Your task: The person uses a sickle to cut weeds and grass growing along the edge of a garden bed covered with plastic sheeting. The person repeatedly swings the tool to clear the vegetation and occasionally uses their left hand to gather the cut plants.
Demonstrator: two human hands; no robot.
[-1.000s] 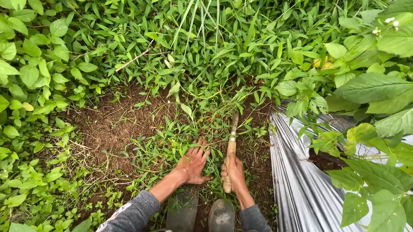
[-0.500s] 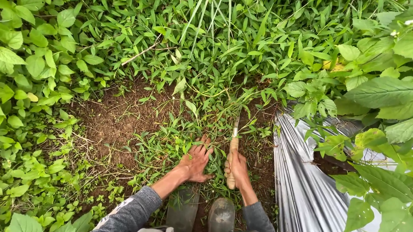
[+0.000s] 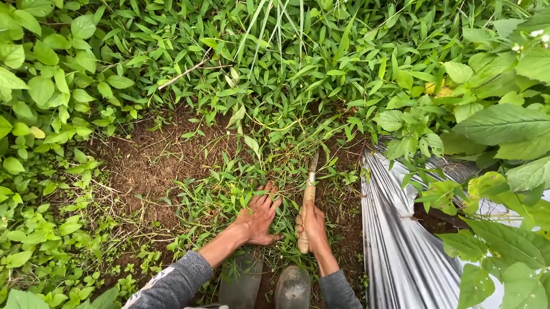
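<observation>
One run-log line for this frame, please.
left hand: flat on weeds | right hand: grips wooden-handled tool, tip in soil | silver sheeting at right

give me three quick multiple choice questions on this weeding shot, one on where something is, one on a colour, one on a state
1. Where does the silver plastic sheet lie?
A. left of the hands
B. right of the hands
C. under the left hand

2. What colour are the person's sleeves?
A. grey
B. red
C. yellow

3. How is the right hand?
A. open and empty
B. flat on the sheet
C. closed round the wooden handle of a tool

Answers:
1 B, the sheet runs along the right side beneath the broad-leaved plants.
2 A, both forearms show grey fabric.
3 C, the fingers wrap the handle, its blade end pointing into the grass, while the left hand lies spread on the low weeds.
</observation>
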